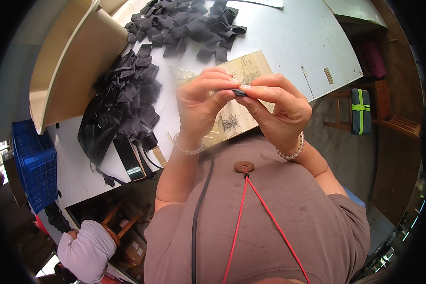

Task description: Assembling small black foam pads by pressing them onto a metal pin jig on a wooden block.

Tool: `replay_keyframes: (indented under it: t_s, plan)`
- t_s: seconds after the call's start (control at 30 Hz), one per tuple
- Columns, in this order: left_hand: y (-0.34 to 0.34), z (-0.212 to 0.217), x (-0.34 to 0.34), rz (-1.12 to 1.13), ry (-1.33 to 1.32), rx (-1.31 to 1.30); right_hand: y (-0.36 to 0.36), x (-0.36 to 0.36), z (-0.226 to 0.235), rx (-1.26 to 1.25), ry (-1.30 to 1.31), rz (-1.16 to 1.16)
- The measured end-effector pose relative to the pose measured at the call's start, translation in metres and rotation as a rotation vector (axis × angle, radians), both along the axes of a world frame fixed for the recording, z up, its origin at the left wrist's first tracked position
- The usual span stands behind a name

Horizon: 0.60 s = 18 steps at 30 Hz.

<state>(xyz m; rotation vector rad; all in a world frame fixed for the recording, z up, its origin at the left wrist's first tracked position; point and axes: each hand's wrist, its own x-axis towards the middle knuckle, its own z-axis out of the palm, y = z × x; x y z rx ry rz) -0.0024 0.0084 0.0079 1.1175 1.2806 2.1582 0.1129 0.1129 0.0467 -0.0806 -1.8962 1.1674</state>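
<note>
Between the fingertips of both hands is a small black fabric piece (240, 93), pinched and mostly covered by the fingers. My left hand (204, 97) grips its left end with thumb and forefinger. On the other end, the thumb and forefinger of my right hand (280, 105) are closed. Both hands are raised over a wooden board (255, 64) with dark marks, which lies on the white table (288, 33). Left of my left hand is a heap of flat black fabric pieces (132, 90). Beyond the board lies a pile of looped black fabric pieces (189, 26).
A beige panel (80, 61) stands along the table's left side, with a blue plastic crate (33, 161) beside it. At the right are a wooden stool with a dark cushion (359, 111) and a wooden chair (397, 123). Another person (87, 251) sits at the lower left.
</note>
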Motion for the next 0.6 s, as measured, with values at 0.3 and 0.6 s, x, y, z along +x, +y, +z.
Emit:
replay_keyframes:
  t_s: [0.3,0.6]
  plan:
    - [0.004,0.001,0.004,-0.017,-0.053,-0.008,0.007,0.002,-0.005,-0.041,-0.04,0.009]
    - [-0.001,0.009,0.008,0.0,-0.044,-0.023,0.004,0.0,0.0,0.025,-0.043,-0.001]
